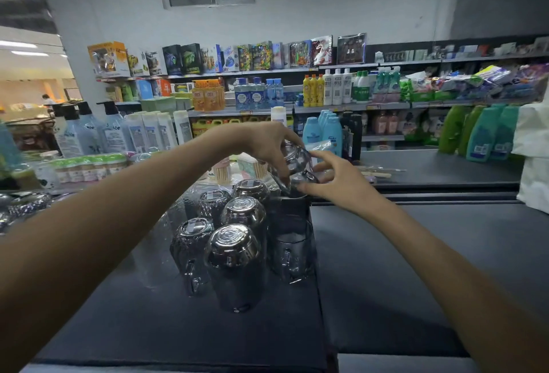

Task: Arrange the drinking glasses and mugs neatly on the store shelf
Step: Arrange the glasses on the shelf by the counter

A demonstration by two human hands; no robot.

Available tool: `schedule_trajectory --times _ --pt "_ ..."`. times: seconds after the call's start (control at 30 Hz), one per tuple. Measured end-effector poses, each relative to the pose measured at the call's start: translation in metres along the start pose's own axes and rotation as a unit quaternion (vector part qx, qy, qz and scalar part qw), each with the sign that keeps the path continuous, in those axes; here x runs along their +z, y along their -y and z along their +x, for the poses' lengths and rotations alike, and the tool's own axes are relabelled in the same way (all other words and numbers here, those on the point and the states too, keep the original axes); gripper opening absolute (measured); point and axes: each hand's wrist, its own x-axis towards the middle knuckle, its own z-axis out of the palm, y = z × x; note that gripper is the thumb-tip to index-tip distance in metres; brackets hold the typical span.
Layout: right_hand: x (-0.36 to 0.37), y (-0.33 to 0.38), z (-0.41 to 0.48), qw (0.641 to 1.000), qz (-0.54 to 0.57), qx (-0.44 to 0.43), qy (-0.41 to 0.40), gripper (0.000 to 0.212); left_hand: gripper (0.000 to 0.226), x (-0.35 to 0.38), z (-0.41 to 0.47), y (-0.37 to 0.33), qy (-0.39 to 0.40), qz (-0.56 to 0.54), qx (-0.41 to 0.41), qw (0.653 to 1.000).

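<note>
You held the clear drinking glass (294,156) over the back of the upturned glass mugs (236,243) on the dark shelf (386,254). Your left hand (267,142) had its grip clamped on it and your right hand (338,179) pinched it. Next, I judged, seat it in line.

hidden / unreadable
my left hand (269,147) covers part of the clear glass (297,158); its rim blurs into my right hand (335,179). bottle labels (337,87) too small to read; white bag (533,147) cut by right edge.
</note>
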Motion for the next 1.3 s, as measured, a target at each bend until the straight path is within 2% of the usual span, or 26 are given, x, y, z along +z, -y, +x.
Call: schedule_trajectory --times 0.13,0.27,0.47,0.63,1.0,1.07,1.2,1.3 --pt "0.008 -0.006 0.000 0.996 0.069 0.028 0.051 0.071 0.075 -0.003 0.013 0.002 0.066 0.066 0.026 0.995" --pt "0.016 -0.010 0.000 0.995 0.058 0.055 0.066 0.066 0.086 -0.001 0.019 0.001 0.121 0.090 0.032 0.988" --pt "0.037 -0.022 0.007 0.992 0.079 0.089 0.036 0.077 0.097 0.014 0.025 0.006 0.129 0.083 0.034 0.987" --pt "0.043 -0.027 0.004 0.993 0.049 0.103 0.013 0.066 0.092 0.026 0.025 0.013 0.116 0.070 0.023 0.991" --pt "0.049 -0.031 0.008 0.989 -0.081 0.125 0.003 0.108 0.080 0.040 0.007 0.028 0.091 0.012 0.030 0.995" --pt "0.050 -0.032 0.009 0.986 -0.117 0.120 0.009 0.102 0.078 0.043 0.007 0.027 0.100 0.019 0.032 0.994" --pt "0.051 -0.027 0.002 0.979 -0.160 0.121 0.044 0.074 0.075 0.050 0.010 0.027 0.114 0.032 0.030 0.993" --pt "0.050 -0.029 0.002 0.981 -0.155 0.107 0.045 0.071 0.074 0.052 0.011 0.031 0.110 0.017 0.020 0.994"
